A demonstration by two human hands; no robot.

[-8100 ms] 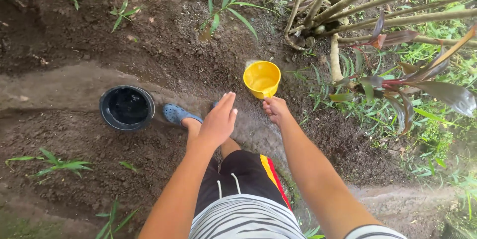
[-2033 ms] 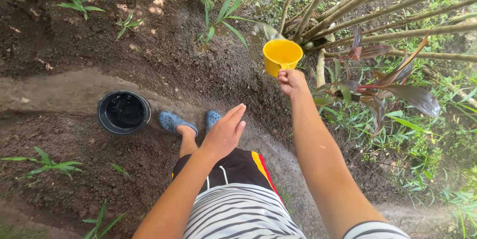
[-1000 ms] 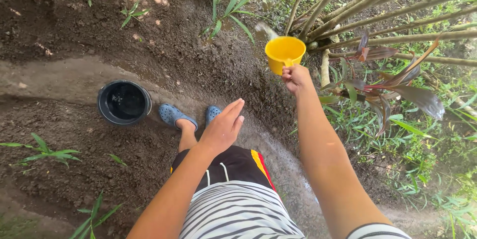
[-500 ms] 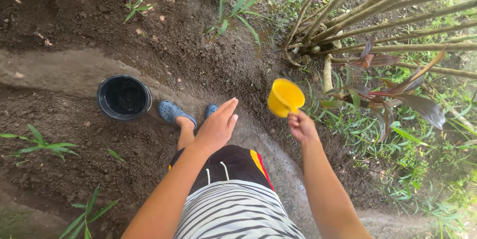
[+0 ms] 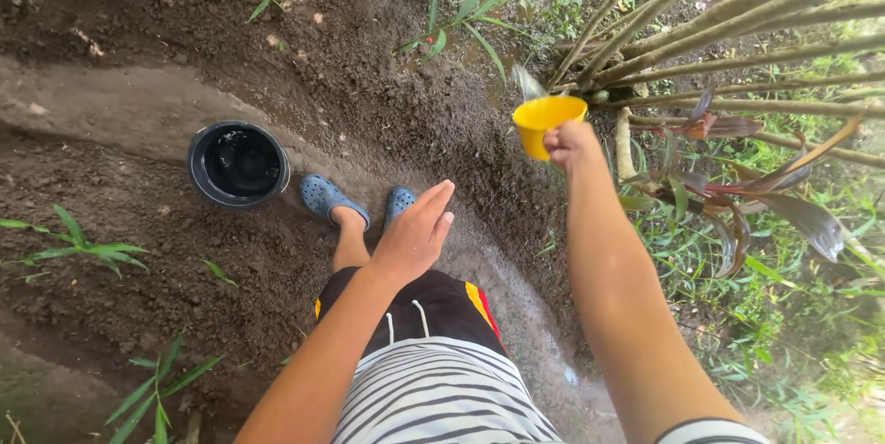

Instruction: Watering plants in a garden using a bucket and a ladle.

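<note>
At the cane clump: yellow dipper [image 5: 548, 123] raised again from its low swing, tipped outward, water leaving the rim.
Right hand [image 5: 572, 142]: closed around dipper handle.
Left hand [image 5: 415, 234]: flat, empty, above knees.
Black bucket [image 5: 239, 164]: unmoved beside blue clogs [image 5: 325, 197].

No packages, labels, signs or screens in view — nothing boxed, wrapped or printed anywhere in the head camera's shot. Checked the ground, the planted edge and both sides — none there.
</note>
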